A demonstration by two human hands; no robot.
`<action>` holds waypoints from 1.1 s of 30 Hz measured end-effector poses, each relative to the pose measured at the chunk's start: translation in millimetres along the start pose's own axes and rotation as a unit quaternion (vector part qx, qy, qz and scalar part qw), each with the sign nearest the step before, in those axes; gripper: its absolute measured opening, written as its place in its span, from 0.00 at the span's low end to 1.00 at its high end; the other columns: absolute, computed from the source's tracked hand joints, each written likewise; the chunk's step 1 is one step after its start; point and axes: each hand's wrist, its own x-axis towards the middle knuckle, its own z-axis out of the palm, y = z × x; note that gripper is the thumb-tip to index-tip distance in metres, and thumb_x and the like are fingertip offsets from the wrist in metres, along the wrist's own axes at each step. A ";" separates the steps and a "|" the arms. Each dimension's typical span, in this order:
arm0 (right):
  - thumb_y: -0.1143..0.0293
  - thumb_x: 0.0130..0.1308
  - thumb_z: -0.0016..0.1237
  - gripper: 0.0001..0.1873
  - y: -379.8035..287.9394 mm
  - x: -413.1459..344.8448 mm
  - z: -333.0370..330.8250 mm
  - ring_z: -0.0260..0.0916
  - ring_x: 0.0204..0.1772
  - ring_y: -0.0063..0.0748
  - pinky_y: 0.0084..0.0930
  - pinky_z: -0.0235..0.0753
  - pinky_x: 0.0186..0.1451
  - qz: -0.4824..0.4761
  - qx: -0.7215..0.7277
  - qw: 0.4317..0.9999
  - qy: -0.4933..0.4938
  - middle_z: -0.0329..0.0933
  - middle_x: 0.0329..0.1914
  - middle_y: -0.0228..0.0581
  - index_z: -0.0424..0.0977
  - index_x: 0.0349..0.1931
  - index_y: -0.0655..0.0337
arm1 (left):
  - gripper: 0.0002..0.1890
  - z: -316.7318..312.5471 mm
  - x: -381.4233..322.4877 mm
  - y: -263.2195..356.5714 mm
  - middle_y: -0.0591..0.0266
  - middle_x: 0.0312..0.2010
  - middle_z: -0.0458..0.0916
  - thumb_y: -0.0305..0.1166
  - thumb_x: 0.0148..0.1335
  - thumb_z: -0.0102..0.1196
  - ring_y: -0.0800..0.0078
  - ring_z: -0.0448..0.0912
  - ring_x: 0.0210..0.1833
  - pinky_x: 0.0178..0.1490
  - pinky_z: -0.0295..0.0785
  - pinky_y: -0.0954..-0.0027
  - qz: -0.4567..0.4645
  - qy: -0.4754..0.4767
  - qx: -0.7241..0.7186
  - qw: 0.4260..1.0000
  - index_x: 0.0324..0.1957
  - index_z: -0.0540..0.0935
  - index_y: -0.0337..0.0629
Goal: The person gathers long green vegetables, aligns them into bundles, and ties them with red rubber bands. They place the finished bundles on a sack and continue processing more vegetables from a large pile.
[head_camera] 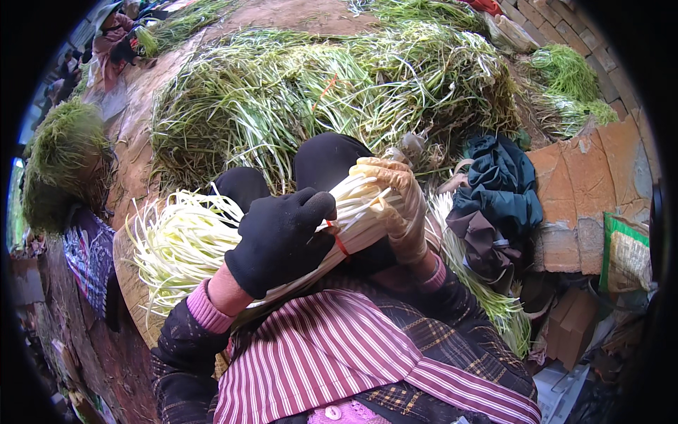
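A thick bundle of pale, blanched leafy stalks [180, 244] lies across my lap, its loose yellowish ends spreading to the left. My left hand [286, 238], in a black knit glove, is closed on the bundle near its middle, with fingertips at a red tie [341, 245] that runs around the stalks. My right hand [394, 201], in a translucent tan glove, grips the white stem end just right of the tie. Part of the tie is hidden under the black glove. The striped apron [318, 355] lies below the bundle.
A large heap of green leafy stalks [254, 95] rises beyond my knees. More pale stalks [508, 318] lie at my right, beside dark teal cloth [492, 185] and cardboard [588, 185]. Another green heap [69, 143] stands at left. A person [111, 47] handles greens at the upper left.
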 end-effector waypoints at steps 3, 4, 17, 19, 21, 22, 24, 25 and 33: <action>0.55 0.65 0.50 0.22 -0.4 -0.5 0.4 0.70 0.57 0.43 0.37 0.66 0.62 -0.004 0.001 1.000 0.006 0.76 0.52 0.49 0.75 0.47 0.66 | 0.12 6.6 2.8 1.9 0.59 0.25 0.77 0.28 0.46 0.64 0.59 0.79 0.26 0.28 0.70 0.64 0.001 0.001 0.040 0.999 0.33 0.75 0.46; 0.54 0.65 0.49 0.22 -0.2 -0.7 0.4 0.70 0.57 0.43 0.37 0.66 0.62 -0.007 -0.001 1.000 0.004 0.76 0.52 0.49 0.75 0.48 0.66 | 0.12 7.1 3.8 1.8 0.59 0.26 0.77 0.28 0.46 0.64 0.58 0.79 0.27 0.28 0.71 0.64 0.006 -0.006 0.055 0.998 0.33 0.75 0.46; 0.47 0.72 0.34 0.28 8.5 -1.3 -4.5 0.71 0.56 0.49 0.41 0.67 0.61 -0.044 -0.027 0.999 -0.016 0.75 0.52 0.51 0.74 0.49 0.64 | 0.09 8.3 7.7 9.9 0.58 0.24 0.76 0.28 0.53 0.61 0.60 0.79 0.25 0.28 0.71 0.64 -0.035 0.003 -0.118 0.992 0.35 0.75 0.44; 0.46 0.72 0.34 0.28 9.6 -1.6 -4.7 0.71 0.56 0.48 0.41 0.66 0.61 -0.048 -0.029 0.998 -0.014 0.75 0.52 0.51 0.74 0.49 0.64 | 0.09 10.7 8.2 12.1 0.57 0.25 0.77 0.29 0.54 0.61 0.59 0.80 0.26 0.28 0.71 0.63 -0.033 0.002 -0.092 0.995 0.35 0.75 0.45; 0.45 0.71 0.34 0.29 10.7 -1.4 -5.0 0.71 0.56 0.48 0.41 0.66 0.61 -0.052 -0.035 0.998 -0.015 0.75 0.52 0.51 0.74 0.49 0.65 | 0.09 12.2 10.2 13.3 0.57 0.25 0.77 0.29 0.53 0.61 0.58 0.80 0.26 0.28 0.71 0.63 -0.035 0.025 -0.107 0.993 0.36 0.75 0.45; 0.45 0.71 0.35 0.29 11.0 -1.3 -5.1 0.71 0.56 0.48 0.41 0.66 0.61 -0.052 -0.036 0.998 -0.015 0.75 0.52 0.51 0.74 0.49 0.65 | 0.09 12.5 11.0 14.0 0.57 0.25 0.77 0.28 0.53 0.60 0.58 0.80 0.27 0.28 0.71 0.63 -0.042 0.035 -0.121 0.991 0.36 0.74 0.46; 0.44 0.71 0.35 0.30 10.4 -1.3 -5.3 0.71 0.56 0.48 0.41 0.66 0.61 -0.049 -0.034 0.998 -0.011 0.75 0.52 0.51 0.74 0.49 0.65 | 0.10 12.0 12.7 14.8 0.57 0.26 0.78 0.28 0.53 0.60 0.57 0.80 0.27 0.28 0.71 0.63 -0.034 0.041 -0.111 0.992 0.36 0.74 0.45; 0.44 0.70 0.36 0.30 9.5 -1.5 -5.2 0.71 0.56 0.48 0.41 0.66 0.61 -0.046 -0.031 0.998 -0.007 0.75 0.52 0.51 0.74 0.49 0.66 | 0.10 11.6 13.6 14.9 0.57 0.26 0.78 0.27 0.53 0.60 0.57 0.81 0.27 0.29 0.71 0.62 -0.037 0.039 -0.114 0.992 0.37 0.74 0.45; 0.48 0.70 0.36 0.28 1.8 -3.7 -2.1 0.71 0.56 0.48 0.40 0.67 0.61 -0.009 -0.003 1.000 0.005 0.76 0.52 0.50 0.73 0.50 0.66 | 0.11 10.8 12.6 7.3 0.56 0.28 0.80 0.22 0.53 0.58 0.58 0.81 0.29 0.30 0.73 0.64 -0.024 0.097 -0.132 0.986 0.39 0.76 0.46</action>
